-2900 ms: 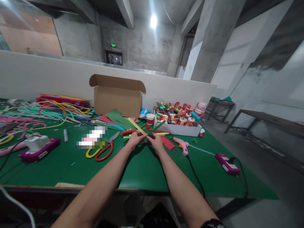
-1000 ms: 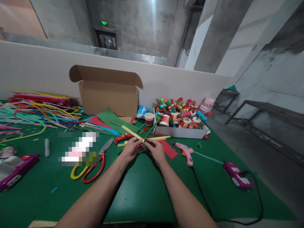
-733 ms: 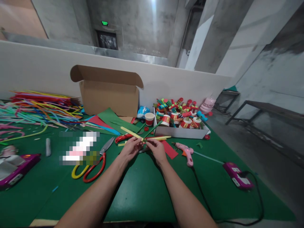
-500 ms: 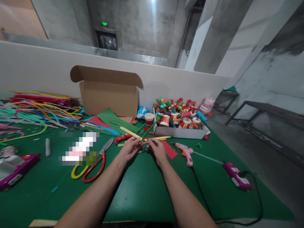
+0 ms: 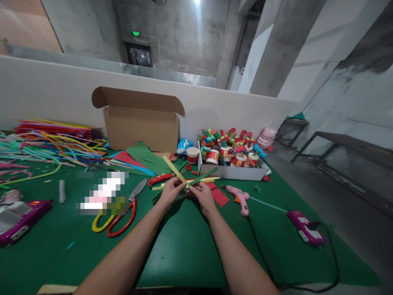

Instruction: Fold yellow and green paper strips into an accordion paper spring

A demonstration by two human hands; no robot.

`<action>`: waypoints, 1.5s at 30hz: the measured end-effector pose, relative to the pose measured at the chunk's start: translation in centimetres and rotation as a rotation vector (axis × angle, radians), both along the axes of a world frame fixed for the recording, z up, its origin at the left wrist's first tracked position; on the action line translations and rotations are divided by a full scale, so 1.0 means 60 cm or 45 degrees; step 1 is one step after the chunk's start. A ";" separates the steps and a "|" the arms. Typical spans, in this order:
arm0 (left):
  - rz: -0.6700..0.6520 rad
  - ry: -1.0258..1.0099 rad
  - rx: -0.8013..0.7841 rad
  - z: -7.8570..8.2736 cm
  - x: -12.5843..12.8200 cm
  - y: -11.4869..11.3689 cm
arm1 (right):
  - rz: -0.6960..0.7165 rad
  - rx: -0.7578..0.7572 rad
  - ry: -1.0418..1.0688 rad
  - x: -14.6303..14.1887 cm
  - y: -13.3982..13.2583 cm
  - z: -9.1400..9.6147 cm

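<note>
My left hand (image 5: 172,193) is closed in a pinch at the lower end of a yellow paper strip (image 5: 174,168), which slants up and to the left. A green paper strip (image 5: 205,175) points up and to the right from the pinching fingers of my right hand (image 5: 202,196). Where the two strips meet, between my fingertips, they cross; the exact fold there is too small to make out. Beneath and behind my hands lie more yellow strips (image 5: 210,179), a red paper piece (image 5: 219,194) and a red-handled tool (image 5: 160,179).
Large scissors (image 5: 132,209) lie to the left, and a pink glue gun (image 5: 240,197) with a cord to the right. Behind stand a paper cup (image 5: 193,155), a white box (image 5: 233,171) of cup toys and a cardboard box (image 5: 143,127). Colourful strips (image 5: 55,141) are heaped far left.
The yellow strip has tilted more upright, and the green strip has swung down to the right. Both hands have drawn closer together at the crossing.
</note>
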State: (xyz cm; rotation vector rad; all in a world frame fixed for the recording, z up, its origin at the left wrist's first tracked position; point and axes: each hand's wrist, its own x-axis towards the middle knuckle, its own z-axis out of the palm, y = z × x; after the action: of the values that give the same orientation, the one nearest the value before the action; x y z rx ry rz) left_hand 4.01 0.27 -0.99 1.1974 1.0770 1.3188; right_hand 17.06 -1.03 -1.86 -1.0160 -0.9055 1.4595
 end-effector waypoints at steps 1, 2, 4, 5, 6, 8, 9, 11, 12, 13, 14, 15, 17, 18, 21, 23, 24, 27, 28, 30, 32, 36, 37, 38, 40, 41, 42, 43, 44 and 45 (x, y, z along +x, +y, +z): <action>-0.013 -0.009 -0.007 0.000 0.000 0.000 | 0.001 -0.008 0.001 0.000 0.000 0.000; -0.025 -0.018 -0.020 0.001 0.000 0.000 | 0.000 -0.019 -0.001 0.000 0.001 -0.001; -0.046 -0.028 -0.051 0.000 0.001 -0.001 | -0.003 -0.030 -0.007 -0.001 0.002 -0.002; -0.057 -0.031 -0.063 0.000 0.001 -0.001 | -0.004 -0.029 -0.008 -0.001 0.003 -0.003; -0.064 -0.037 -0.069 -0.001 0.001 -0.001 | -0.007 -0.025 -0.004 -0.001 0.004 -0.004; -0.066 -0.064 -0.066 -0.003 0.001 0.000 | -0.027 -0.015 0.022 -0.001 0.006 -0.007; -0.064 -0.083 -0.063 -0.004 0.001 0.000 | -0.042 -0.013 0.041 -0.001 0.007 -0.008; -0.074 -0.115 -0.067 -0.005 0.001 0.001 | -0.083 -0.011 0.078 0.000 0.009 -0.011; -0.093 -0.118 -0.075 -0.006 0.001 0.001 | -0.103 -0.008 0.091 0.001 0.009 -0.012; -0.124 -0.110 -0.086 -0.006 0.001 0.001 | -0.118 -0.003 0.098 0.002 0.010 -0.013; -0.160 -0.100 -0.099 -0.006 0.002 0.001 | -0.128 0.005 0.098 0.002 0.011 -0.014; -0.192 -0.093 -0.111 -0.007 0.003 0.000 | -0.135 0.016 0.093 0.003 0.011 -0.015; -0.226 -0.089 -0.127 -0.008 0.005 0.000 | -0.137 0.042 0.067 0.003 0.011 -0.016; -0.226 -0.092 -0.131 -0.009 0.006 -0.001 | -0.134 0.054 0.050 0.002 0.011 -0.016; -0.184 -0.097 -0.131 -0.013 0.007 0.000 | -0.117 0.084 0.011 0.000 0.010 -0.017; -0.151 -0.092 -0.122 -0.014 0.007 0.001 | -0.094 0.097 0.001 -0.002 0.009 -0.017; -0.135 -0.087 -0.117 -0.015 0.006 0.001 | -0.082 0.103 -0.006 -0.002 0.008 -0.017; -0.090 -0.067 -0.109 -0.014 0.005 0.002 | -0.088 0.109 -0.045 -0.002 0.008 -0.017; -0.082 -0.056 -0.108 -0.013 0.005 0.002 | -0.105 0.108 -0.063 -0.002 0.009 -0.017; -0.084 -0.040 -0.106 -0.012 0.005 0.001 | -0.135 0.104 -0.099 -0.001 0.010 -0.019; -0.095 -0.043 -0.097 -0.012 0.005 0.000 | -0.148 0.111 -0.138 0.000 0.011 -0.020; -0.104 -0.087 -0.097 -0.015 0.008 0.000 | -0.174 0.168 -0.246 0.000 0.011 -0.018; -0.102 -0.092 -0.102 -0.016 0.008 0.000 | -0.178 0.182 -0.264 0.000 0.010 -0.017; -0.099 -0.092 -0.105 -0.016 0.008 0.000 | -0.179 0.190 -0.275 0.000 0.010 -0.016; -0.096 -0.079 -0.102 -0.015 0.008 0.001 | -0.173 0.187 -0.287 -0.001 0.008 -0.014; -0.095 -0.072 -0.100 -0.014 0.008 0.001 | -0.171 0.181 -0.293 -0.002 0.008 -0.013; -0.094 -0.069 -0.100 -0.013 0.008 0.001 | -0.170 0.176 -0.298 -0.002 0.007 -0.013; -0.093 -0.069 -0.102 -0.012 0.008 0.001 | -0.165 0.171 -0.303 -0.003 0.007 -0.012; -0.089 -0.071 -0.107 -0.011 0.008 0.000 | -0.161 0.170 -0.303 -0.003 0.007 -0.013; -0.084 -0.075 -0.111 -0.011 0.008 0.000 | -0.161 0.172 -0.302 -0.004 0.007 -0.013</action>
State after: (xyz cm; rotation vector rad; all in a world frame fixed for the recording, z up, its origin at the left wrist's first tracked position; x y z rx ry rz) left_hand 4.52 0.28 -1.65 1.1139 1.0336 1.2364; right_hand 16.84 -0.59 -2.65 -1.1396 -1.0742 1.1733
